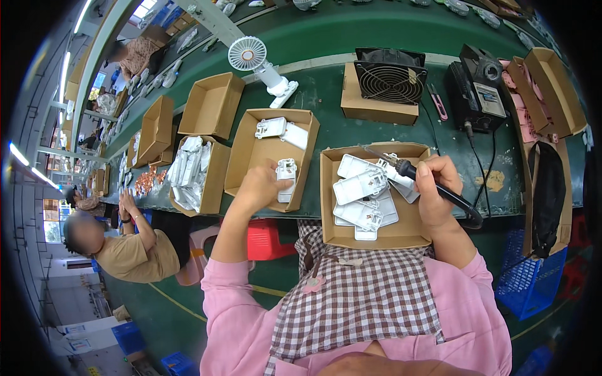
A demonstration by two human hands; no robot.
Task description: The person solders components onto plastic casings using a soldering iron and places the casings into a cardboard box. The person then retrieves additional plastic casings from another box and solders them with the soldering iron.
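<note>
My right hand is wrapped round a soldering iron. Its metal tip points left above a cardboard box in front of me. Several white plastic housings lie in a loose pile in that box. To the left, my left hand reaches into a second cardboard box, its fingers closed on a white plastic housing near the right wall. Further back in the same box lie more white housings. Part of the left hand's grip is hidden behind its thumb.
A small white fan and a black metal fan stand at the back. A soldering station and a utility knife are at right. A box of wrapped parts sits left, near a seated co-worker.
</note>
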